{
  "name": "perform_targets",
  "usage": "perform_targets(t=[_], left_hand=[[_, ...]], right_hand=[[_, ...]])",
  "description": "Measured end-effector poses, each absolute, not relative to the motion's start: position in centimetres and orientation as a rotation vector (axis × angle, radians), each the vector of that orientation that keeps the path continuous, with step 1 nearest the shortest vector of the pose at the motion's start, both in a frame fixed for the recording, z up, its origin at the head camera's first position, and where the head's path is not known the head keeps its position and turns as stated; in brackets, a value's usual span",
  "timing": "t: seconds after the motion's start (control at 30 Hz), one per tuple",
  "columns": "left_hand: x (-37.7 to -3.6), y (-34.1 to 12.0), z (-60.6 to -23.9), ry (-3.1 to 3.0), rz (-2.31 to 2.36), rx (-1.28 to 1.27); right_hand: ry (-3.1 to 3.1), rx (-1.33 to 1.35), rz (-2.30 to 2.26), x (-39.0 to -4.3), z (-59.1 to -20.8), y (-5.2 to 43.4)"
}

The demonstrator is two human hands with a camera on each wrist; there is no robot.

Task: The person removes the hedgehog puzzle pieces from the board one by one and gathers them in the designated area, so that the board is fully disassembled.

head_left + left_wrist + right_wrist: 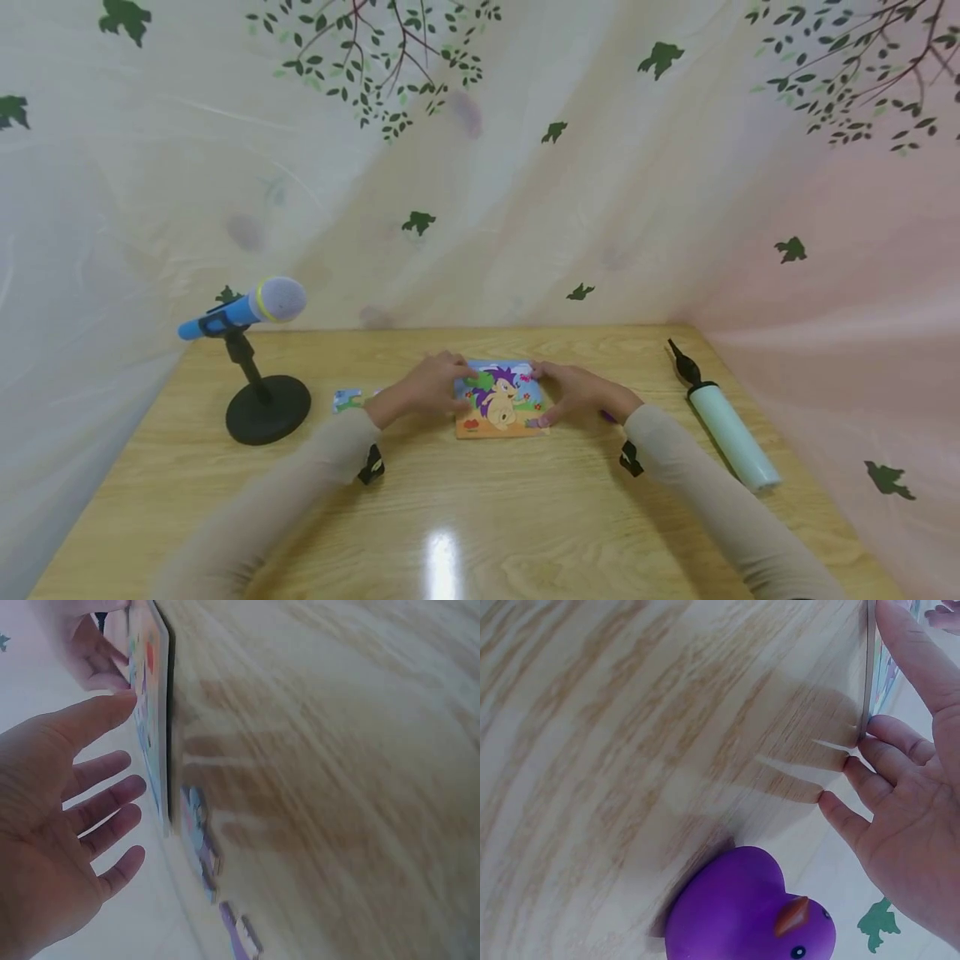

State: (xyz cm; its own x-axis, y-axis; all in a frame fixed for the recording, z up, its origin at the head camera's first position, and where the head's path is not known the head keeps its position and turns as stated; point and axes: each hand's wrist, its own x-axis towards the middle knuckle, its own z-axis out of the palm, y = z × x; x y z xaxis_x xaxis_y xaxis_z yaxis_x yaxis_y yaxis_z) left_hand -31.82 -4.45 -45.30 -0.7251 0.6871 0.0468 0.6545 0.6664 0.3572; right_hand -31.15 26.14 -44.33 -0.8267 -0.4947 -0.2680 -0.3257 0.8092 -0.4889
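The fingers (112,791) of the left hand (423,387) are spread and straight beside the puzzle board (501,400) at mid-table; the right hand (573,392) touches its opposite edge, fingers extended. Even pressure from both sides is advised (the board looks thin). A purple duck (746,911) crowds the right wrist; loose puzzle pieces (206,844) lie left.

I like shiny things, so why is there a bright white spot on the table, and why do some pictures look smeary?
Head view: a lamp's glare shines off the table. Left wrist view: the puzzle and loose pieces are blurred. Right wrist view: sharper, with finger shadows near the purple duck.
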Motion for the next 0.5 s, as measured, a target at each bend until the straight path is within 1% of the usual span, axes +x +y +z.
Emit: perform_targets(t=[0.5], left_hand=[[-31.8, -3.1, -46.0, 2.735, 0.493, 1.131]], right_hand=[[2.621, -0.603, -0.585, -31.1, -44.2, 25.9]])
